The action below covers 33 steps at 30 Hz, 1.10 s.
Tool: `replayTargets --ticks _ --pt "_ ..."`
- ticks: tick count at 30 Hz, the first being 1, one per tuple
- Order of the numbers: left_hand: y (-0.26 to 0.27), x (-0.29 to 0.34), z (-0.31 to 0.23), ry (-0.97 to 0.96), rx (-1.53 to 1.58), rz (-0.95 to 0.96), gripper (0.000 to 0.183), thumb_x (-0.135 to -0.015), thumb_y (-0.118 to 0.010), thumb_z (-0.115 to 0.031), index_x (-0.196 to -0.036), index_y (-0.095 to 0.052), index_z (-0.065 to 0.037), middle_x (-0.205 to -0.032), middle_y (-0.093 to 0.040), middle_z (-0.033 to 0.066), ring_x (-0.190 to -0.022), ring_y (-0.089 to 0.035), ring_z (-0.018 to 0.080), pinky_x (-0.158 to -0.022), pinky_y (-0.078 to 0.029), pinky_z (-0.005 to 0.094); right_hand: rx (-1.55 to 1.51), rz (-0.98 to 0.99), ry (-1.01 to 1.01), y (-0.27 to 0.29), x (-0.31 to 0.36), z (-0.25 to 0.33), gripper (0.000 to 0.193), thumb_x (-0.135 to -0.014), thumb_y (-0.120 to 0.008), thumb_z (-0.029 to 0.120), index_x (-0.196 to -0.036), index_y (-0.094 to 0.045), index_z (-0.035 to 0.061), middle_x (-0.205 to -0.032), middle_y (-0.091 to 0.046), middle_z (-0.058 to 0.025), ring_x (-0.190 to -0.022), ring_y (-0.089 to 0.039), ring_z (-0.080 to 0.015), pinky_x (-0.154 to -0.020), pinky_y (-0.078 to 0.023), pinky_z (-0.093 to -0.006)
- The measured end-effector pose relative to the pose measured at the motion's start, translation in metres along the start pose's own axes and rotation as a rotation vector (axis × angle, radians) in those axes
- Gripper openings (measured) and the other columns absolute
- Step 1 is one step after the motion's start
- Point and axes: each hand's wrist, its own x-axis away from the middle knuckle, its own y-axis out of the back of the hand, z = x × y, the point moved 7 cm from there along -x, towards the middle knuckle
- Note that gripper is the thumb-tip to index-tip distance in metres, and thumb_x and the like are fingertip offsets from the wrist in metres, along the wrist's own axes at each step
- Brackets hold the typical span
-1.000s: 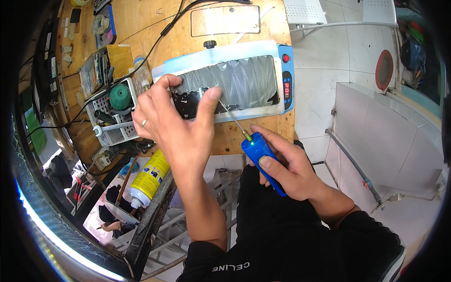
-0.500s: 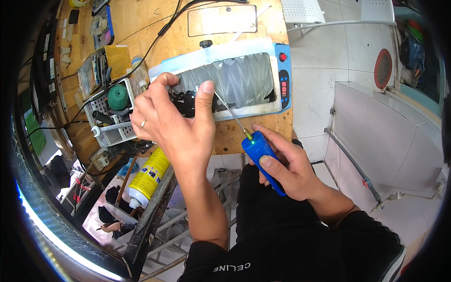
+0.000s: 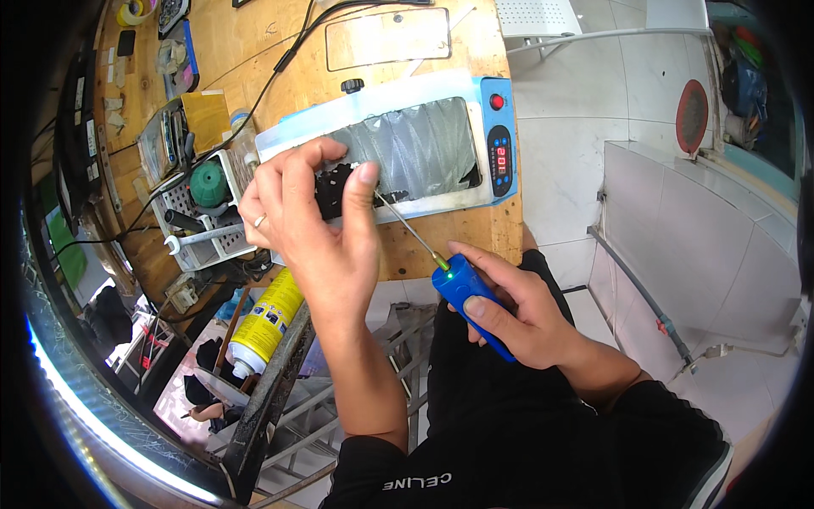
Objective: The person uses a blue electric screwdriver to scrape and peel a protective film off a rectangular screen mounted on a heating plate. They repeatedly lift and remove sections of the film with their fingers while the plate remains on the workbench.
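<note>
My right hand [image 3: 517, 310] is closed around a blue handheld power tool [image 3: 466, 297] with a small green light. Its thin metal shaft [image 3: 407, 225] points up and left, and its tip lies at the near edge of a flat screen panel [image 3: 424, 148]. The panel has a wrinkled grey layer over most of it, with ragged black patches at its left part. My left hand [image 3: 309, 216] is over that left part, thumb and forefinger apart, the thumb close to the tool's tip. Under the panel is a blue heating plate [image 3: 500, 127] with a red button and a lit display.
On the wooden bench [image 3: 254, 42] a thin rectangular frame [image 3: 386, 41] lies beyond the plate. A white basket [image 3: 233, 242] with a wrench [image 3: 203, 236] and a green round object [image 3: 209, 184] stands to the left. A yellow spray can [image 3: 267, 318] is below the bench edge.
The view has shifted slightly, so the bench sits further left. My left forefinger has moved right across the panel, closer to the thumb. The tool's tip has moved slightly towards me, to the panel's near edge.
</note>
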Motion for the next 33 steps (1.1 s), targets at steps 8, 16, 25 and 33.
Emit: replayTargets --ticks 8,16,25,33 --pt "0.005 0.002 -0.004 -0.02 -0.025 0.046 0.034 -0.09 -0.08 -0.031 -0.118 -0.07 -0.015 -0.121 -0.06 0.0094 -0.127 -0.045 0.0341 -0.113 -0.027 0.0513 -0.003 -0.012 0.005 0.004 0.003 -0.001 0.064 -0.109 -0.06 0.025 -0.161 -0.036 -0.0025 -0.111 -0.069 -0.0149 -0.076 -0.066 -0.012 -0.072 -0.055 -0.0267" --pt "0.007 0.003 -0.003 -0.053 -0.005 0.073 0.039 -0.09 -0.08 -0.034 -0.121 -0.068 -0.014 -0.122 -0.058 0.0102 -0.126 -0.044 0.0346 -0.115 -0.024 0.0512 0.009 -0.006 0.018 0.008 0.004 0.0 0.064 -0.109 -0.06 0.025 -0.161 -0.036 -0.0033 -0.11 -0.069 -0.0152 -0.076 -0.066 -0.0121 -0.072 -0.056 -0.0268" --pt "0.002 0.003 -0.007 -0.054 -0.063 0.071 0.044 -0.089 -0.081 -0.038 -0.122 -0.066 -0.013 -0.122 -0.057 0.0118 -0.127 -0.044 0.0358 -0.116 -0.023 0.0542 0.013 -0.014 0.027 0.009 0.008 -0.001 0.064 -0.109 -0.06 0.026 -0.161 -0.036 -0.003 -0.109 -0.069 -0.0152 -0.075 -0.067 -0.0121 -0.072 -0.056 -0.0269" --pt "0.001 0.003 -0.011 -0.057 -0.123 0.06 0.048 -0.087 -0.082 -0.037 -0.125 -0.065 -0.013 -0.123 -0.056 0.0123 -0.129 -0.044 0.0364 -0.118 -0.022 0.0549 0.023 -0.024 0.029 0.011 0.01 -0.002 0.064 -0.109 -0.059 0.026 -0.161 -0.036 -0.0025 -0.109 -0.069 -0.0155 -0.075 -0.067 -0.012 -0.072 -0.056 -0.0267"
